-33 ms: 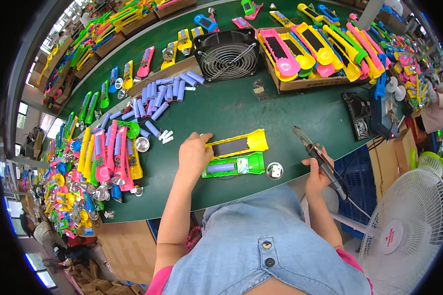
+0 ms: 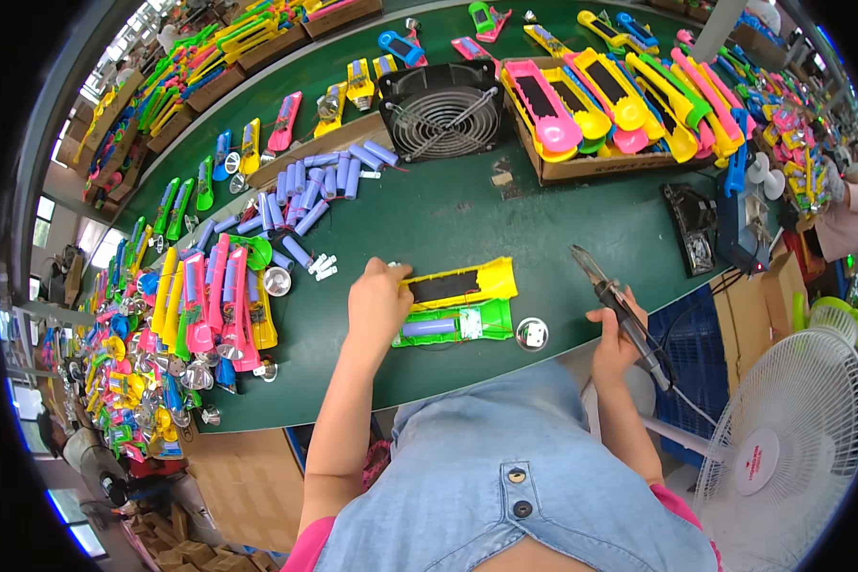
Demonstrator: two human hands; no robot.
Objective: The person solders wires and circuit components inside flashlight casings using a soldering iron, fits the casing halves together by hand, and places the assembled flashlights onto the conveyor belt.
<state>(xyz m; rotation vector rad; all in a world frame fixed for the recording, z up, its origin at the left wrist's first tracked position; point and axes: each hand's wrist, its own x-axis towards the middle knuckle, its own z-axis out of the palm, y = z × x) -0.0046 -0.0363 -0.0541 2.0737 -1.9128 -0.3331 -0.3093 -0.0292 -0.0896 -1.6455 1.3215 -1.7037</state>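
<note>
A: Any change from the earlier view?
B: None visible. The left hand (image 2: 377, 303) rests fingers-down on the yellow casing (image 2: 459, 284); the right hand (image 2: 616, 336) is clamped on the soldering iron (image 2: 612, 297).
A: Orientation?
B: The casing lies mid-surface (image 2: 429, 219), long axis left–right; the iron's tip points up-left.

- An assembly workshop, a small factory line for plastic flashlight-like housings.
- A long green desk (image 2: 467, 219) runs across the frame, with coloured plastic shells (image 2: 210, 296) heaped at the left.
- A cardboard box (image 2: 591, 167) at upper right is filled with the same parts.
- Loose lilac battery cells (image 2: 305, 186) lie at upper centre, beside a black fan (image 2: 443, 112).
- A soldering iron (image 2: 620, 310) sits right of centre.
- More benches with the same parts fill the upper left.
</note>
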